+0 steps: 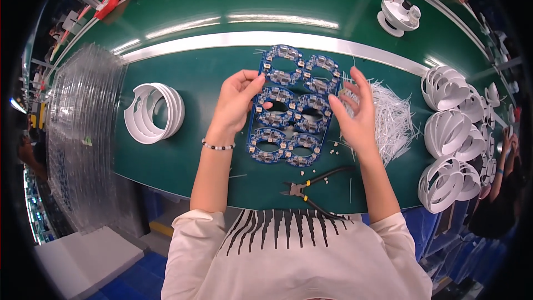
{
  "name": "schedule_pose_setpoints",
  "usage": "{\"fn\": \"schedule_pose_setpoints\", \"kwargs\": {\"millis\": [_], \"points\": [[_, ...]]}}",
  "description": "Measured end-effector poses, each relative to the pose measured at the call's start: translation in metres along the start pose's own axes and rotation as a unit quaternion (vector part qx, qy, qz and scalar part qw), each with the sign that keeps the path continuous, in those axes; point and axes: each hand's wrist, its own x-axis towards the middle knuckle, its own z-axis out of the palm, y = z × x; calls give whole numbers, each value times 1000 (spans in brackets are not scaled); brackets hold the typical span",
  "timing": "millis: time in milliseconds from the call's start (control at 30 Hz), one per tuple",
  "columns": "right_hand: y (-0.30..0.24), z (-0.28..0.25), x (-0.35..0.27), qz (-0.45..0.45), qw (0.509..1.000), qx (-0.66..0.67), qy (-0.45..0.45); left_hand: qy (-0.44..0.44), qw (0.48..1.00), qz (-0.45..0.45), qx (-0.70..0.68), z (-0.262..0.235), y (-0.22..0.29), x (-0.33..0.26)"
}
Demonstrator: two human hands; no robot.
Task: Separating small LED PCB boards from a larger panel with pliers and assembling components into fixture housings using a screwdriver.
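Observation:
A blue panel of several joined ring-shaped circuit boards (277,95) is tilted up over the green worktable, between my hands. My left hand (236,100) grips its left edge, thumb in front and a fingertip showing through one ring opening. At the right edge, my right hand (358,114) is open with fingers spread. Its thumb is at the panel's edge; whether it touches, I cannot tell. Diagonal cutters (303,188) with black handles lie below the panel, jaws pointing left. Small pale bits (332,151) are scattered near them.
Thin white strips (391,125) are heaped right of my right hand. White plastic rings stand stacked at left (176,112) and in several groups at right (444,133). Clear plastic trays (83,139) are piled far left. A white round device (401,14) sits at the back right.

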Motion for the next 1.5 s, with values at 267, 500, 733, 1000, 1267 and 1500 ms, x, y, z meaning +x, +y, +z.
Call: {"fn": "schedule_pose_setpoints", "kwargs": {"millis": [267, 500, 733, 1000, 1267, 1500], "points": [[0, 11, 9, 264, 911, 309, -64, 6, 990, 81, 119, 8, -4, -9], [-6, 10, 1, 238, 923, 287, -94, -19, 993, 72, 89, 0, 1, -7], [-5, 7, 0, 214, 925, 288, -124, -104, 991, 15, -78, -5, 7, -10], [-8, 5, -1, 207, 934, 269, -109, -60, 996, 46, 37, 5, 15, -8], [-8, 6, -1, 207, 928, 293, -103, -51, 998, 44, -9, 9, 6, -5], [-3, 8, -1, 214, 926, 301, -82, -27, 998, 39, -50, 17, 3, -4]]}}
